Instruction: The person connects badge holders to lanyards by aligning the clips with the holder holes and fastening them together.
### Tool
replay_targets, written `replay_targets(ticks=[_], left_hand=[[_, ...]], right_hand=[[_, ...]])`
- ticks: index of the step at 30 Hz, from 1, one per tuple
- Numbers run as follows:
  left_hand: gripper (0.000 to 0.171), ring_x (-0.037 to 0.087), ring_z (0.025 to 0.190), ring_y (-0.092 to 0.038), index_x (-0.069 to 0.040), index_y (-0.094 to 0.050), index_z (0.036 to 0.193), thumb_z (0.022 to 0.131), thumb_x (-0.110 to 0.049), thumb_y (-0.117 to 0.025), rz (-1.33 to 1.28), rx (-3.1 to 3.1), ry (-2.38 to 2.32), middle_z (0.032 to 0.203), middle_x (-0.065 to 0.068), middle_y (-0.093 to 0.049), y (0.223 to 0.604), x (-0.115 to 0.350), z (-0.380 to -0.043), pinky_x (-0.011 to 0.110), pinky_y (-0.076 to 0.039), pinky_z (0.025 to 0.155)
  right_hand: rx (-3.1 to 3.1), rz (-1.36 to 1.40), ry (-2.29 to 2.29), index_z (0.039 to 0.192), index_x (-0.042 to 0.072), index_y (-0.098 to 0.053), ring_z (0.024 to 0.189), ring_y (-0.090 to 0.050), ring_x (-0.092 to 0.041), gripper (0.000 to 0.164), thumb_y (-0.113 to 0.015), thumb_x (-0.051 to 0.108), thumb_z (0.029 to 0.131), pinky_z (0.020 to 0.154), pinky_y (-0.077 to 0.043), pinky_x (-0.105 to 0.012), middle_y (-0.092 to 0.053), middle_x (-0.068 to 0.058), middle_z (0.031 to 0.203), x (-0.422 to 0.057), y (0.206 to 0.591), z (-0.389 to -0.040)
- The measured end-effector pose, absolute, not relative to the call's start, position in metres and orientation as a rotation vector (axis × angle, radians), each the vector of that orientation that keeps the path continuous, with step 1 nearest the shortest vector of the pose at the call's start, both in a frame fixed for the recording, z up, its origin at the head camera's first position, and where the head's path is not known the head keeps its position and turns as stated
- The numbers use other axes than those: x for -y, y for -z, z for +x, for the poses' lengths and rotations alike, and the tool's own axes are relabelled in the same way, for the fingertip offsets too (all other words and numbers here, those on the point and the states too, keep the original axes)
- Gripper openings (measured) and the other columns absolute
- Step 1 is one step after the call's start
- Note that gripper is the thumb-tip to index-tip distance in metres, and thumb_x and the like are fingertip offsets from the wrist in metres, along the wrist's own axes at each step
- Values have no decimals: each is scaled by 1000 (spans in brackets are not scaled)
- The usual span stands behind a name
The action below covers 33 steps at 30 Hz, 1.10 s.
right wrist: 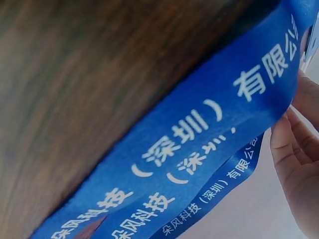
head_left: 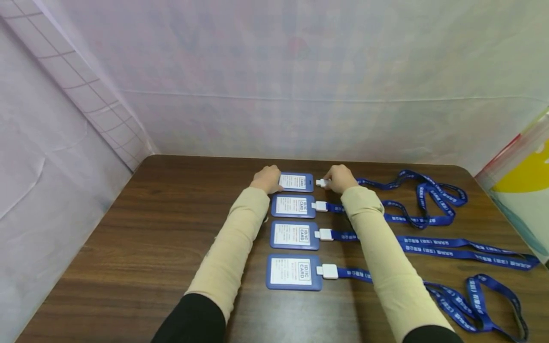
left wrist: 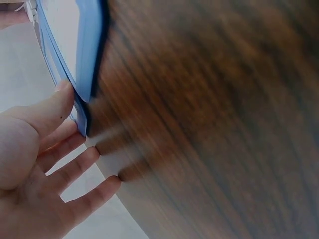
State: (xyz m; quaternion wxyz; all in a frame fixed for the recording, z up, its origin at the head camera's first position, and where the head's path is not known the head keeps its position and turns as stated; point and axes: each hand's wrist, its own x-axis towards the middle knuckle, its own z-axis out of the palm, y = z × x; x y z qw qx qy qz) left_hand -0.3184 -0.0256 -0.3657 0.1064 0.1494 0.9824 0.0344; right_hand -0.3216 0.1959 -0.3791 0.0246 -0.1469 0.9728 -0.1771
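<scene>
At the far end of a column of blue ID card holders, my left hand [head_left: 268, 179] holds the left end of the farthest card holder [head_left: 296, 182]. In the left wrist view, the thumb and index finger lie at its edges and the other fingers spread over the wood. My right hand [head_left: 340, 178] pinches the white clip [head_left: 321, 183] of a blue lanyard [head_left: 429, 183]. A small gap shows between that clip and the farthest holder. The right wrist view shows blue printed straps [right wrist: 199, 144] running to the fingers, with the clip hidden.
Nearer lie three more card holders, the second [head_left: 293, 206], third [head_left: 294, 235] and nearest [head_left: 293, 272], each joined to a white clip and lanyard. Their straps spread right across the brown wooden table [head_left: 171, 228]. A white curtain [head_left: 300, 95] hangs behind it.
</scene>
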Motion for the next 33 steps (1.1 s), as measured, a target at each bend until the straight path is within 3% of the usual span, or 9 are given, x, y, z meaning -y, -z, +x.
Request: replay_targets(ticks=[33], left_hand=[[38, 27, 109, -50, -4, -61, 110, 84, -31, -65, 445, -2899, -93, 118, 10, -51, 366, 26, -316, 39, -47, 85]], right_hand=[[-2984, -450, 497, 93, -6, -69, 95, -58, -35, 22, -69, 4, 74, 86, -45, -43, -66, -19, 97, -183, 376, -323]])
